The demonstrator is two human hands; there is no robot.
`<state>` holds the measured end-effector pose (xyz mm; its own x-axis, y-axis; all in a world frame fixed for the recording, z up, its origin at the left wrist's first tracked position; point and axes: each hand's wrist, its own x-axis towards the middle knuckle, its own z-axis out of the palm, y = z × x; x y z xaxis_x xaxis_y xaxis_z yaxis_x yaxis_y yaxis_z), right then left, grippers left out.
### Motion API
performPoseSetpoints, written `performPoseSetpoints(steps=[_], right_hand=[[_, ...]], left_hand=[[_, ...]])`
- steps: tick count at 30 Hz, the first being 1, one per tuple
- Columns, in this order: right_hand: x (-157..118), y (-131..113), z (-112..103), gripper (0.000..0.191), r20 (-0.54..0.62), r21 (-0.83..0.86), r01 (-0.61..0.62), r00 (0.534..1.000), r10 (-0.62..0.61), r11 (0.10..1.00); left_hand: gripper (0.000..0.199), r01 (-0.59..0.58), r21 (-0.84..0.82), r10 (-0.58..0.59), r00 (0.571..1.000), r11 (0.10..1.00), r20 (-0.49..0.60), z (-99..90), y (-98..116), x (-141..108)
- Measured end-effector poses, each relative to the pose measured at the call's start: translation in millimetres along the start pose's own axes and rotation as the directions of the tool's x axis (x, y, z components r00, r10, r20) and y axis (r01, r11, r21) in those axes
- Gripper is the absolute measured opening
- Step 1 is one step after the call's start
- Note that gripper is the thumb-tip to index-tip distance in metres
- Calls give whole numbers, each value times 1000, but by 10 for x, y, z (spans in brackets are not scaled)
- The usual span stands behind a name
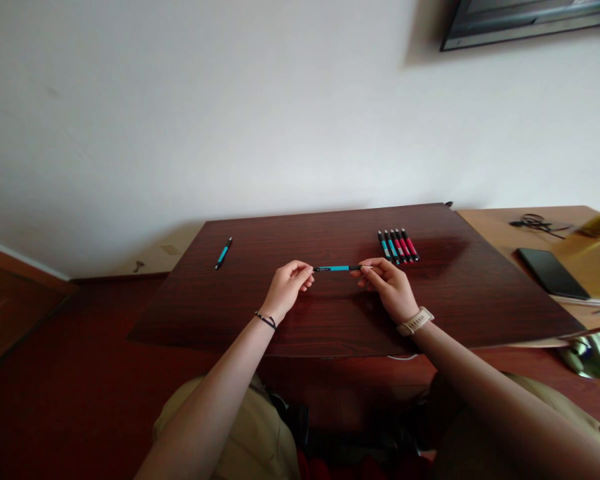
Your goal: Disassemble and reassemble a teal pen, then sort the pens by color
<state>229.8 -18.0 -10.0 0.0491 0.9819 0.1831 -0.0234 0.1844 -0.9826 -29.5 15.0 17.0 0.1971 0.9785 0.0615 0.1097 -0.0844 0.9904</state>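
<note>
Between my two hands a blue and black pen (337, 268) is held level above the dark wooden table (300, 233). The fingers of my left hand (289, 285) pinch its left end. My right hand (387, 287) pinches the other end, near the tip. Just beyond my right hand lies a row of several pens (399, 246), blue ones on the left and red ones on the right, side by side. A single blue pen (223, 253) lies tilted on the left part of the table.
A lighter wooden table (510, 230) adjoins on the right, carrying a dark phone-like slab (553, 273), a black cable (537, 224) and a blurred yellow object (597, 223). A white wall stands behind, with a screen (530, 23) mounted at upper right.
</note>
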Motion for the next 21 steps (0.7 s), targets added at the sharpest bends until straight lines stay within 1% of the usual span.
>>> performPoseSetpoints(steps=[4,8,10,14,16,21], right_hand=[[-4,2,-2,35,0,3,2,1000,-2,1000],[-5,2,0,35,-6,1,-2,1000,2,1000],[-4,0,3,35,-8,-3,4,1000,-4,1000],[-3,-6,8,34,-3,3,8,1000,-8,1000],[-4,-11,8,34,-3,2,7,1000,-7,1000],[-11,-21,10,35,-4,8,-1,1000,1,1000]], left_hand=[[26,-32,8,32,999,999,-19,-8,-8,17],[24,-33,-8,33,999,999,-23,-3,-6,18],[25,-16,-22,15,1000,1000,-26,5,3,10],[28,67,-41,-67,998,997,-15,17,21,-10],[29,82,-36,-83,997,996,-5,17,19,-13],[27,23,-19,-23,1000,1000,-17,1,-15,6]])
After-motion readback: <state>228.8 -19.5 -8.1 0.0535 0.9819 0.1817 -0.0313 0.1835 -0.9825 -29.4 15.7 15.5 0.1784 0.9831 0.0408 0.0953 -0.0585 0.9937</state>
